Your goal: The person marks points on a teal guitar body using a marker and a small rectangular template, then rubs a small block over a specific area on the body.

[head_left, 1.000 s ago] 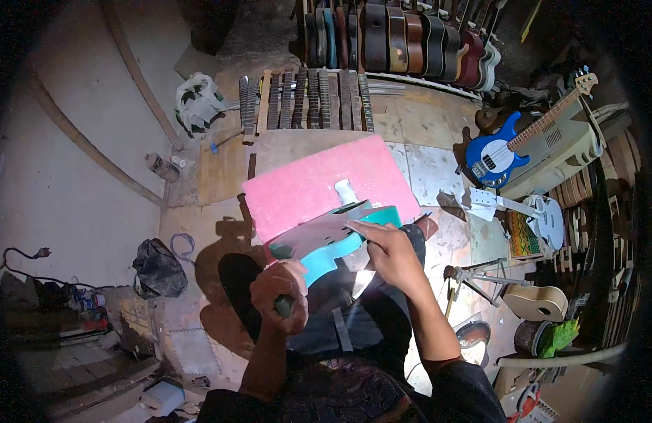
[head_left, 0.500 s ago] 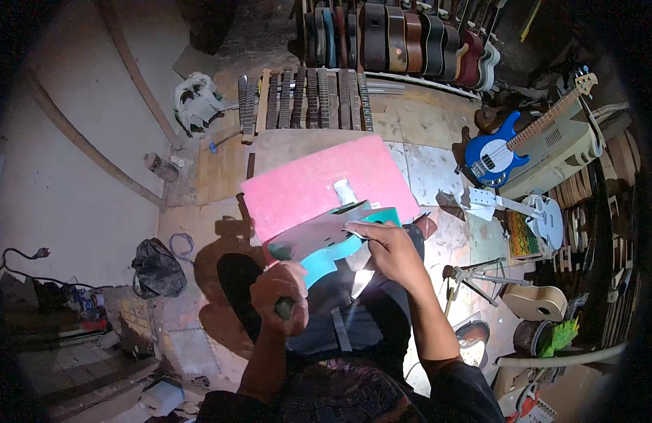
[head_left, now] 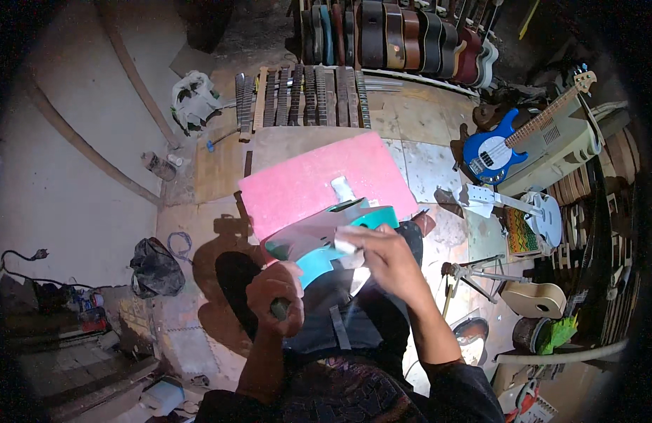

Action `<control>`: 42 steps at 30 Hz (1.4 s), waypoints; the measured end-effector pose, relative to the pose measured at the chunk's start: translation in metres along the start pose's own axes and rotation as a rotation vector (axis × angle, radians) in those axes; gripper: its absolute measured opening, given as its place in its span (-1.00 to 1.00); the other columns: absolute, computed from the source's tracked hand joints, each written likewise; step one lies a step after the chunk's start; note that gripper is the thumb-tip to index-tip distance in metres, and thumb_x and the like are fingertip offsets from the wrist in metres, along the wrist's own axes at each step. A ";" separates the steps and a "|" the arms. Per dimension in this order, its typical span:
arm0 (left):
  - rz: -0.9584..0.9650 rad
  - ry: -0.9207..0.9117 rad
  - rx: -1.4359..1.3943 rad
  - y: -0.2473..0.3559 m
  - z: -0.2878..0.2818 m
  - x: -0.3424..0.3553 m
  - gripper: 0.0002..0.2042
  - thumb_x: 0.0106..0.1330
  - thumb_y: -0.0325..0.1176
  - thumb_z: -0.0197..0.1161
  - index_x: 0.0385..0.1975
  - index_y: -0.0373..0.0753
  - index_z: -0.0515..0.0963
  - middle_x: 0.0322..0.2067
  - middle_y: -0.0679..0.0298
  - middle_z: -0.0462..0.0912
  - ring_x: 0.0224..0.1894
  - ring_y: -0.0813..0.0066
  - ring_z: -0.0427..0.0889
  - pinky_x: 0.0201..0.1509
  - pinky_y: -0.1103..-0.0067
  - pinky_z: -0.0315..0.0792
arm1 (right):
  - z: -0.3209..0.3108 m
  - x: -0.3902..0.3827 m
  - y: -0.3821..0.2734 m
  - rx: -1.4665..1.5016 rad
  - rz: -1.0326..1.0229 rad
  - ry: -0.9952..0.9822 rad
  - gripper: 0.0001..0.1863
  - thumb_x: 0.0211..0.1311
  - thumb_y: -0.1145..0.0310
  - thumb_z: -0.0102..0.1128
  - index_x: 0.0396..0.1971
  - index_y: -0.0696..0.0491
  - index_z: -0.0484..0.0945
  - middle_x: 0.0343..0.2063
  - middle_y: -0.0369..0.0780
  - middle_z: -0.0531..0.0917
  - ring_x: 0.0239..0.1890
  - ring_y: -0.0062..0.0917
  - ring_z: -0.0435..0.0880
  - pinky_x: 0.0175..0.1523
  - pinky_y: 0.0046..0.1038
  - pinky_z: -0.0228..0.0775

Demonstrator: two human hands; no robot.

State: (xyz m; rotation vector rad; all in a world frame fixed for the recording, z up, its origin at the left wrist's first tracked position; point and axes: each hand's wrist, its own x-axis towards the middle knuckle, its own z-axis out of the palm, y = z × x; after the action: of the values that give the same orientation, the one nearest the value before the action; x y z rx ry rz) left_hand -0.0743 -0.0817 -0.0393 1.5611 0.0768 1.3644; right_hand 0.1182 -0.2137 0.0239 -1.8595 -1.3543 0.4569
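A teal electric guitar body (head_left: 315, 265), its upper face greyish and dull, is tilted over my lap against the near edge of a pink padded block (head_left: 297, 185). My left hand (head_left: 275, 292) is closed at the body's near left end; a dark oval end (head_left: 279, 307) shows at this fist, and I cannot tell what it belongs to. A small pale pad (head_left: 347, 242) is pinched in my right hand (head_left: 386, 257), over the right part of the body. The fingers partly hide the pad and the body's edge. A white piece (head_left: 342, 187) lies on the pink block.
Several guitar necks (head_left: 308, 97) lie in a row beyond the block, before a rack of guitars (head_left: 403, 35). To the right are a blue bass (head_left: 494, 154), a white guitar (head_left: 544, 220), a metal stand (head_left: 477, 273) and a bare wooden body (head_left: 534, 301). A black bag (head_left: 156, 268) lies left.
My right hand has drawn slightly left and nearer with the pale pad, which now shows more. My left hand keeps its hold, and the body has barely shifted.
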 end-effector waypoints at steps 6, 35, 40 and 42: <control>0.043 -0.097 -0.051 -0.006 -0.007 -0.005 -0.91 -0.03 -0.47 0.21 -0.51 -0.30 0.51 -0.62 0.24 0.55 -0.59 0.31 0.59 -0.34 0.27 0.62 | -0.012 0.002 0.006 0.052 0.044 0.047 -0.46 0.13 0.63 0.04 0.14 0.01 0.64 0.05 -0.05 0.70 0.10 -0.11 0.66 0.19 -0.26 0.46; -0.127 0.006 -0.236 -0.024 -0.010 0.048 -0.82 0.23 -0.43 0.36 -0.44 -0.26 0.45 -0.55 0.27 0.49 -0.50 0.44 0.50 -0.21 0.33 0.53 | 0.035 0.017 -0.018 -0.122 -0.005 0.272 -0.42 0.09 0.65 0.13 0.21 0.16 0.54 0.19 0.03 0.59 -0.08 -0.02 0.63 0.09 -0.24 0.48; -0.166 0.102 -0.147 -0.021 0.002 0.051 -0.84 0.23 -0.47 0.31 -0.46 -0.25 0.42 -0.54 0.27 0.46 -0.51 0.44 0.46 -0.18 0.32 0.48 | 0.041 0.025 -0.024 -0.216 -0.065 0.410 -0.48 0.06 0.64 0.17 0.12 0.18 0.60 0.09 0.00 0.66 -0.26 -0.06 0.59 -0.17 -0.14 0.48; -0.170 0.073 -0.151 -0.021 0.002 0.053 -0.82 0.25 -0.45 0.31 -0.43 -0.25 0.40 -0.53 0.26 0.48 -0.50 0.42 0.46 -0.15 0.32 0.46 | 0.051 0.020 -0.035 -0.226 -0.071 0.288 -0.52 0.05 0.61 0.22 0.06 0.15 0.63 0.05 -0.05 0.69 -0.35 -0.13 0.55 -0.27 -0.11 0.43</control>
State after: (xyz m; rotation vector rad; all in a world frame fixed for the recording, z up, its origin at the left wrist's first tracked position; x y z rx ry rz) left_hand -0.0428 -0.0406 -0.0166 1.3487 0.1446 1.2636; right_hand 0.0686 -0.1714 0.0211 -1.9616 -1.3099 -0.0044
